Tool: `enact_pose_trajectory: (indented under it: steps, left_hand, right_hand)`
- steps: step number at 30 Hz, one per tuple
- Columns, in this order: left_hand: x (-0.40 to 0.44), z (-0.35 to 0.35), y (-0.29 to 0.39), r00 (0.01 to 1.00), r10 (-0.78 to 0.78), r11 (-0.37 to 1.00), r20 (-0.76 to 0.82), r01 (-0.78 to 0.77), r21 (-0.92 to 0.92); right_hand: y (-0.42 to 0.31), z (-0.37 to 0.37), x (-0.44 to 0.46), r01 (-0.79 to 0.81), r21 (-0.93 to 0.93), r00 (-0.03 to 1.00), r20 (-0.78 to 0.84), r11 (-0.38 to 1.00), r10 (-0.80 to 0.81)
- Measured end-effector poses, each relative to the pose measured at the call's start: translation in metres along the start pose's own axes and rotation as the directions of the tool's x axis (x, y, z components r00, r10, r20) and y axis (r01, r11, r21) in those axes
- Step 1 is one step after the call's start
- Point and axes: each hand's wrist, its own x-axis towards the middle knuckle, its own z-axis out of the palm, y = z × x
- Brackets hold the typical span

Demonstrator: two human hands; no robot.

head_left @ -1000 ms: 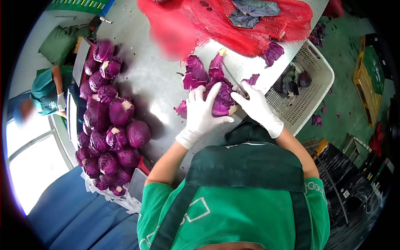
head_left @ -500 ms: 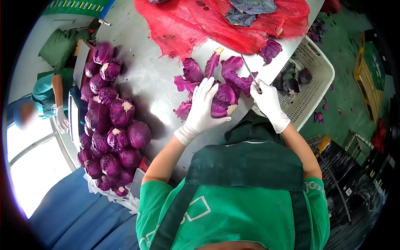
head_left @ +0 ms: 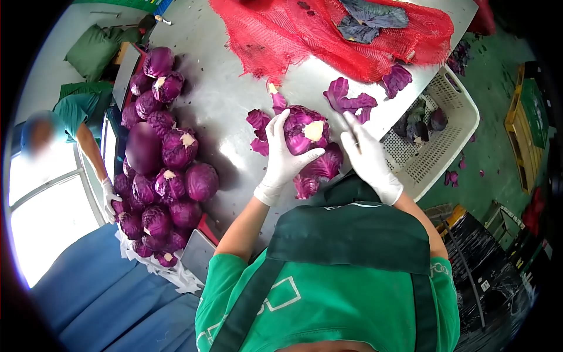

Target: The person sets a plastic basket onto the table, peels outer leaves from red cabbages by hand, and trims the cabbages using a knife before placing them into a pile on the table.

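Observation:
A red cabbage (head_left: 298, 145) with a pale cut stem faces me on the metal table. My left hand (head_left: 283, 155), in a white glove, is curved around its left side, thumb at the front. To the cabbage's right is my gloved right hand (head_left: 370, 157), index finger stretched forward. Only a small sliver of the knife (head_left: 356, 144) seems to show between its fingers; the blade is hidden. Loose purple leaves (head_left: 322, 167) lie under and in front of the cabbage. Another peeled leaf (head_left: 350, 101) lies beyond my right hand.
Many red cabbages (head_left: 179, 149) are piled at the left. A red mesh sack (head_left: 340, 44) with dark leaves covers the table's far side. A white perforated crate (head_left: 463, 126) holding leaves stands at the right. A co-worker's gloved hand (head_left: 110, 199) touches the pile's left edge.
The cabbage has turned so its stem faces up, and a leaf at its right has come away. My right hand has moved closer, its knife turned out of sight. The co-worker's hand has reached the pile.

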Motion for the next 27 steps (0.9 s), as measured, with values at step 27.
enact_pose_trajectory:
  steps: [27]
  left_hand:
    - [-0.012,-0.002,-0.009,0.99,-0.14,0.873,0.021,0.133,-0.469]
  right_hand:
    - [0.048,0.028,0.069,-0.56,0.422,0.823,0.18,0.713,0.539]
